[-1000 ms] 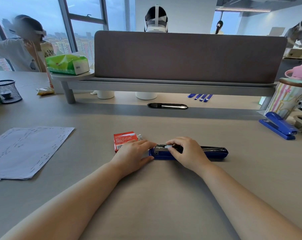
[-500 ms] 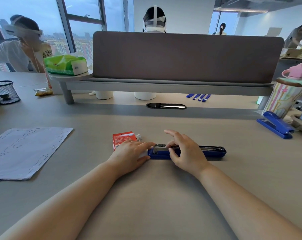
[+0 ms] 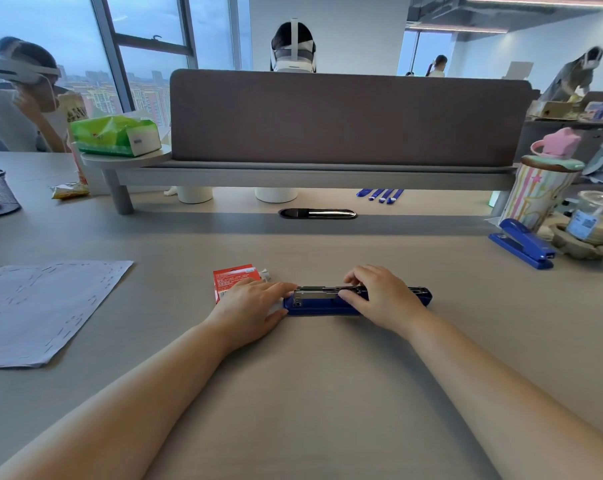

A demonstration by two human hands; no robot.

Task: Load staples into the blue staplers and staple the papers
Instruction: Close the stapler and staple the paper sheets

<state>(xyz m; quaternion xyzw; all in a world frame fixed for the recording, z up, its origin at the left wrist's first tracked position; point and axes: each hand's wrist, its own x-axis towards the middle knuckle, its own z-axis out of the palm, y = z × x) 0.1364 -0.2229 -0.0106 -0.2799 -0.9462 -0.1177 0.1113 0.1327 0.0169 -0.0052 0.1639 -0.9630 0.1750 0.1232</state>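
Blue stapler (image 3: 322, 305) opened flat at centre, magazine (image 3: 320, 293) exposed; red staple box (image 3: 234, 279) beside it. Second stapler (image 3: 521, 243) closed, far right. Papers (image 3: 43, 306) flat, left.

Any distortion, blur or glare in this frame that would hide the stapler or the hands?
Head view: wide-angle bowing curves the divider panel; soft window daylight, only faint shadows; the open stapler, the left hand and the right hand are sharp; the person at far right is smeared; no glare on the desk.
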